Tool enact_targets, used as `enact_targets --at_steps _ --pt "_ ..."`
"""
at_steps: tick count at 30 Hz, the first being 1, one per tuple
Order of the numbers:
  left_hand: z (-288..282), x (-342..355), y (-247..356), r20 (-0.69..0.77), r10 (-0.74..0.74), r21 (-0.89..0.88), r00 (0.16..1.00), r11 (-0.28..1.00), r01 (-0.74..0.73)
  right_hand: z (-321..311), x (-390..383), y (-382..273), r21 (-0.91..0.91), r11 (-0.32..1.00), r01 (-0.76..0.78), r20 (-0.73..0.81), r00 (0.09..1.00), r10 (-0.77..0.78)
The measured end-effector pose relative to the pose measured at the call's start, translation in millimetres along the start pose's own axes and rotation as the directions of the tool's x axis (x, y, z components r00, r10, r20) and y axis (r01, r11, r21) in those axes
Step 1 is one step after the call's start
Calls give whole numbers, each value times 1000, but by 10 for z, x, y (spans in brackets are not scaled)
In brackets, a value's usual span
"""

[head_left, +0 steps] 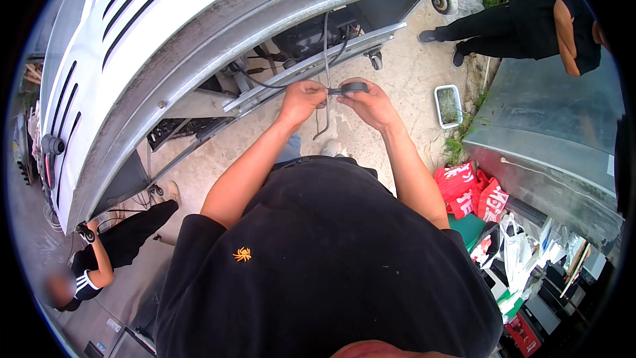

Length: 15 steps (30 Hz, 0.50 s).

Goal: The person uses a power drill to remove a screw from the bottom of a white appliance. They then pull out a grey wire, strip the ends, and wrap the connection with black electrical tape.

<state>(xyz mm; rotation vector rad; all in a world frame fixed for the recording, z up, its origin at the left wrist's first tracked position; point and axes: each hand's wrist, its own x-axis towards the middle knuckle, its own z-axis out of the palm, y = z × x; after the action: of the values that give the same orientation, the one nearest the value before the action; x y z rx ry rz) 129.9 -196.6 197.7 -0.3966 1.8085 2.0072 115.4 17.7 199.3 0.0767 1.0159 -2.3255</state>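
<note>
Pale concrete floor (404,73) here, large white metal cabinet (169,43), left hand (303,101) pinching grey cable (326,56), right hand (371,103) clamped on black tape roll (355,86)

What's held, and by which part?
Right hand: round black tape roll, by its rim. Left hand: thin grey tube, apparently pinched partway along.

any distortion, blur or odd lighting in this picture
Head view: black fisheye corners, with the slotted white metal panel looking bowed; mostly soft daylight; the left co-worker's head smudged out; the dark round tape-like roll in the right hand fairly sharp.
</note>
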Motion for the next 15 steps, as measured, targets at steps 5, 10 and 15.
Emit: enact_targets --at_steps 5,10,15 --pt "-9 47 -58 -2 15 47 1000 999 -15 -32 6 27 29 1000 -7 -7 1000 7" --pt "-38 68 -114 14 50 125 999 991 -52 49 -21 42 -44 999 5 -30 1000 -7" --pt "16 7 -79 100 42 -97 994 995 -32 239 -49 -58 -212 977 17 -94 995 -37"
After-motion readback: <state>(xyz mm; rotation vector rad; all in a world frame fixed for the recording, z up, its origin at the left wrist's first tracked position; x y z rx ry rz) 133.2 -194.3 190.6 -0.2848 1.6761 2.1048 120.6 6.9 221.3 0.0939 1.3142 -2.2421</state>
